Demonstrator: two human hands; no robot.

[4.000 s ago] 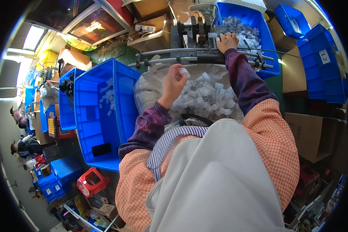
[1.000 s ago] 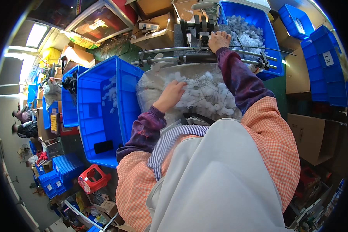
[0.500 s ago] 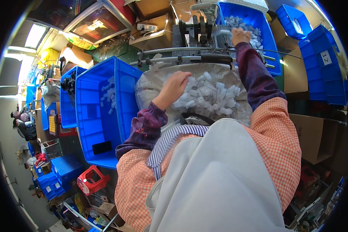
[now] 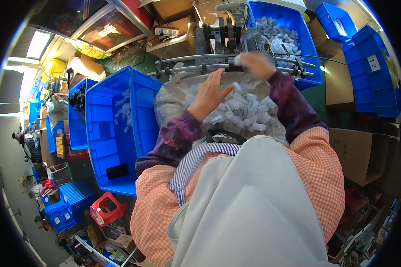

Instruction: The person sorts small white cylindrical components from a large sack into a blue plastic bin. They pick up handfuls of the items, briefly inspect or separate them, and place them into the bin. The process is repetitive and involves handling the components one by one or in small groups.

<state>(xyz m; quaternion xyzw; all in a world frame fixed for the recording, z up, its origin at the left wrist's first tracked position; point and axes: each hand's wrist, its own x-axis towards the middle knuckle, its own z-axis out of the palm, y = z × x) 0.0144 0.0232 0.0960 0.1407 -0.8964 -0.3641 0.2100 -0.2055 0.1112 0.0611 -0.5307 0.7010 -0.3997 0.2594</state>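
My right hand (image 4: 257, 63) is over the metal rails (image 4: 191, 67) in front of the machine (image 4: 227, 38), partly blurred. Its fingers are closed on a small whitish plastic piece (image 4: 238, 60) at the fingertips. My left hand (image 4: 209, 94) has its fingers stretched out, thumb apart, with the fingertips near the lower rail; nothing shows in it. Below both hands lies a pale sheet (image 4: 167, 104) heaped with translucent ribbed plastic pieces (image 4: 249, 109). Thin wire-like stems stick out among them.
At the far right, a blue bin (image 4: 314, 49) holds many similar whitish pieces. Another blue bin (image 4: 113, 129) on the left contains some pieces and a black phone-like slab (image 4: 117, 171). Stacked blue crates (image 4: 374, 78), cardboard boxes (image 4: 358, 153) and a red stool (image 4: 107, 209) stand around.
My right hand has come back from the far right bin, leftward and nearer, to the rails with a whitish piece. My left hand has moved slightly right and farther out, fingers straightening.
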